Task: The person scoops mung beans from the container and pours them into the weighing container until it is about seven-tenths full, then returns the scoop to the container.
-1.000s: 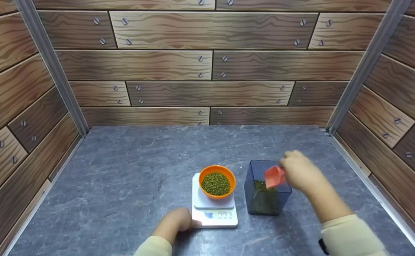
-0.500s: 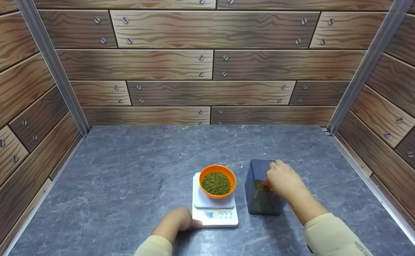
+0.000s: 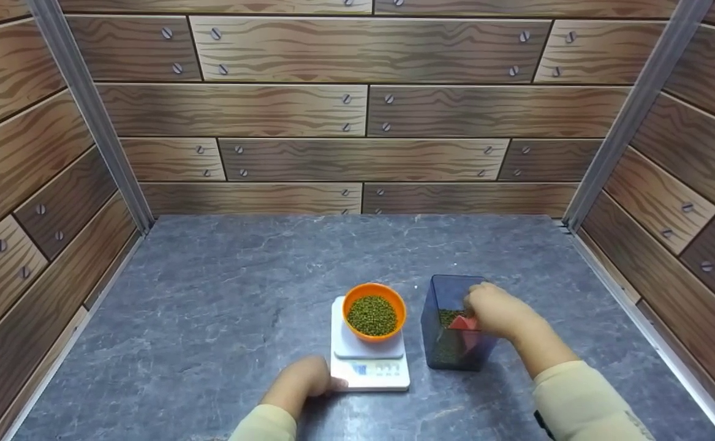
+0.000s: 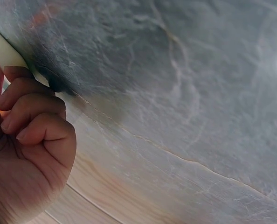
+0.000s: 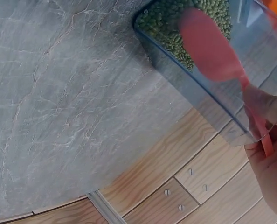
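Observation:
My left hand (image 3: 305,375) grips the lower left corner of a white kitchen scale (image 3: 382,387), thumb on top; the left wrist view shows its other fingers curled at the edge. On the scale's platform stands an orange bowl (image 3: 374,288) with mung beans (image 3: 371,316) in it. To the right is a tall, clear bluish container (image 3: 449,354), partly filled with the same beans (image 5: 169,28). Over its right rim, my right hand (image 3: 501,309) holds a red scoop (image 5: 211,46) by the handle. The scoop's head is inside the container, close to the beans.
Everything rests on a grey marbled table (image 3: 228,294). Wood-patterned walls (image 3: 357,110) with metal corner strips (image 3: 97,122) enclose it at the back and both sides. Container and scale stand side by side with a narrow gap.
My right hand has moved left and down, bringing the scoop from above the container into it, then shifted slightly back right. The left hand, scale and bowl stay where they were.

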### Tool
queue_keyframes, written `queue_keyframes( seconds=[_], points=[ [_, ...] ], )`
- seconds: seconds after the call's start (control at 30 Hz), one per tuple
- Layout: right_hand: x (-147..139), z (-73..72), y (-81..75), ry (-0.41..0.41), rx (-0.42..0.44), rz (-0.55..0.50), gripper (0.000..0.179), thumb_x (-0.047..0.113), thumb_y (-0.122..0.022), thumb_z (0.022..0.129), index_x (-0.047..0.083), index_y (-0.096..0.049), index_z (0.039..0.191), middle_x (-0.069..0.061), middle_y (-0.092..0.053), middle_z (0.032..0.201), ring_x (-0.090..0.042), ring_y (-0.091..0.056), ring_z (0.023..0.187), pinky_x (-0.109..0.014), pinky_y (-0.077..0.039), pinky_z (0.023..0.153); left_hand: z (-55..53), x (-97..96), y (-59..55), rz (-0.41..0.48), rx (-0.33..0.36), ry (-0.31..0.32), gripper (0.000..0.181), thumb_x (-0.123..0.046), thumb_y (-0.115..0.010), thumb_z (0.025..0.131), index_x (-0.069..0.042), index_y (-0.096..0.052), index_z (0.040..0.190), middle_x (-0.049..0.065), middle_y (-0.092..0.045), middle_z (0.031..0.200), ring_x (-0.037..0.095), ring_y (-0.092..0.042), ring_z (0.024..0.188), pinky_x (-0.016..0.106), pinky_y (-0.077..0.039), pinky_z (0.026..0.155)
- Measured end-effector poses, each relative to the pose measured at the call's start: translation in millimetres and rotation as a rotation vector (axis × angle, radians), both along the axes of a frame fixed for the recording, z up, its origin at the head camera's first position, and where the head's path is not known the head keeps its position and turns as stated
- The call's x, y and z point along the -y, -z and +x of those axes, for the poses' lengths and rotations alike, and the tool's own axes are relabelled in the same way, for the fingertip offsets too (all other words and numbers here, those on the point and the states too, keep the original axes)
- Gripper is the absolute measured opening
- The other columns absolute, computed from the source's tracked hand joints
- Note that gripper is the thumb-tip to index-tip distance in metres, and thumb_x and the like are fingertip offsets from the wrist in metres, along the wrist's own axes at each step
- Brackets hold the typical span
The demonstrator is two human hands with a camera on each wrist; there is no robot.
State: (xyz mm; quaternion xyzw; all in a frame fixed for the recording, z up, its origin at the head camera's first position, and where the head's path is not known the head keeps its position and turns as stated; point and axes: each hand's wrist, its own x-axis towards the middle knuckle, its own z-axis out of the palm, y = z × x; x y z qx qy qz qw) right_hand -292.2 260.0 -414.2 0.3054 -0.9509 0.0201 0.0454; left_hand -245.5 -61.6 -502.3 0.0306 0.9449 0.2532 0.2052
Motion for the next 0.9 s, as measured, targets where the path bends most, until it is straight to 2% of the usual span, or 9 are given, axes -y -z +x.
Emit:
queue_keyframes(
  seconds=[0.13,0.3,0.67,0.8,0.9],
  points=[
    [-2,-0.8,0.0,-0.007,0.039,-0.032,0.014,-0.001,-0.067,0.062,0.008,-0.057,0.059,0.003,-0.043,0.061,-0.014,-0.040,0.057,-0.031,-0.037,0.055,0.3,-1.1,-0.1,-0.004,0.000,-0.001,0.040,-0.040,-0.068,0.077,-0.005,-0.056,0.063,0.007,-0.051,0.062,0.023,-0.048,0.063,0.041,-0.045,0.072],
    [-4,-3.3,2.6,0.026,0.109,-0.091,0.015,-0.002,-0.065,0.063,0.008,-0.056,0.059,0.004,-0.044,0.058,-0.011,-0.039,0.055,-0.028,-0.036,0.052,0.5,-1.5,-0.1,-0.003,-0.012,0.008,0.041,-0.040,-0.068,0.078,-0.005,-0.055,0.061,0.006,-0.050,0.060,0.022,-0.047,0.060,0.039,-0.044,0.067],
    [7,-8.5,9.9,0.148,0.250,-0.199,0.011,0.000,-0.066,0.069,0.006,-0.060,0.062,0.002,-0.053,0.060,-0.012,-0.045,0.058,-0.030,-0.041,0.055,1.5,1.7,-0.1,0.001,-0.022,0.002,0.039,-0.039,-0.069,0.077,-0.005,-0.056,0.063,0.007,-0.050,0.061,0.022,-0.047,0.061,0.039,-0.045,0.068],
    [10,-7.5,9.6,0.194,0.280,-0.209,0.013,-0.004,-0.065,0.068,0.006,-0.060,0.061,0.002,-0.052,0.059,-0.012,-0.045,0.057,-0.029,-0.041,0.053,2.5,2.0,-1.3,0.009,-0.023,0.000,0.039,-0.039,-0.069,0.077,-0.005,-0.055,0.063,0.006,-0.050,0.061,0.022,-0.047,0.061,0.039,-0.045,0.068],
    [13,-7.6,7.8,0.240,0.295,-0.168,0.017,-0.008,-0.061,0.067,0.007,-0.058,0.058,0.003,-0.051,0.057,-0.013,-0.044,0.055,-0.028,-0.040,0.051,2.7,1.1,-2.2,0.017,-0.017,-0.006,0.039,-0.038,-0.070,0.077,-0.005,-0.055,0.063,0.007,-0.050,0.062,0.023,-0.047,0.063,0.040,-0.045,0.070]
  ],
)
